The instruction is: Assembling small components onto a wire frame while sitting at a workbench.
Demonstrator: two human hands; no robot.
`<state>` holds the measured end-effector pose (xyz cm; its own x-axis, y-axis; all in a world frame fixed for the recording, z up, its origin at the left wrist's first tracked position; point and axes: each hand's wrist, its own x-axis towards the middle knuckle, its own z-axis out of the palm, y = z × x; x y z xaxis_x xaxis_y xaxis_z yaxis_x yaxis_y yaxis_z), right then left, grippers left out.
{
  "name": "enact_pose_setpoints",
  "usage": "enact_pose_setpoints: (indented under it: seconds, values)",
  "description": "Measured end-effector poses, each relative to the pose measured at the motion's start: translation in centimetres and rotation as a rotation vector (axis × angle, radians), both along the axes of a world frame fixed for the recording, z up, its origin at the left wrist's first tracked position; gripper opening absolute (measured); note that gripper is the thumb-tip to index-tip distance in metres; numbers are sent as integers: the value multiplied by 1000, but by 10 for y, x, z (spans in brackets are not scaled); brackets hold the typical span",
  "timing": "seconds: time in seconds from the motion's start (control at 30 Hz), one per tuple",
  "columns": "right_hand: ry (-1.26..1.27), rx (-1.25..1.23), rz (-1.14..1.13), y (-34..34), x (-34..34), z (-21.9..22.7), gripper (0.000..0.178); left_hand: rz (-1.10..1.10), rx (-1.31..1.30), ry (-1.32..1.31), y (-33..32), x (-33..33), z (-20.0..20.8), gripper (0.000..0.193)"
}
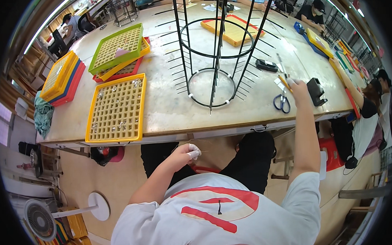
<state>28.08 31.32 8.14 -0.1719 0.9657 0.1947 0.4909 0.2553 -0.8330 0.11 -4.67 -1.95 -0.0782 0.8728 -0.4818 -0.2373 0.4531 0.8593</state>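
Observation:
Over my lap, my left hand (187, 156) is closed in a pinch, white covers on its fingertips. A very fine, gold-coloured wire or chain runs from it; its exact kind is too small to tell. My right hand (299, 92) reaches across the table's right part, fingers closed around the end of a slim silver tool (283, 66) that points away from me. Just beside these fingers lies a yellow-handled tool (285, 83). Dark-handled scissors (281, 103) rest nearer the edge, and a black tape dispenser (316, 92) stands to the right.
A yellow compartment tray (116, 109) with small shiny pieces sits front left, below a green tray (118, 46) on a stack. Another tray stack (60, 79) stands farther left. A tall black wire rack (211, 74) with prongs rises mid-table. A black box (266, 65) lies right of it. Other people work around.

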Motion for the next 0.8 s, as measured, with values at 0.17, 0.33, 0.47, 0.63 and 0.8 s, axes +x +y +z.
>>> enact_pose_setpoints:
  seconds: [0.17, 0.33, 0.47, 0.63, 0.8]
  values:
    - [-162, -108, 44, 26, -39, -16, 26, -37, 33, 19, -2, -4, 5, 10]
    - [-396, -12, 266, 27, -70, -3, 20, 8, 0, 11, -26, -22, 1, 6]
    - [-651, 25, 357, 48, -88, 4, 21, 54, -18, -5, -32, -27, 3, 8]
    - [-713, 207, 382, 96, -121, -18, 27, 73, -59, 45, -36, -29, -3, 9]
    - [-556, 111, 443, 89, -123, -15, 26, -2, -154, 134, -30, -34, -3, 11]
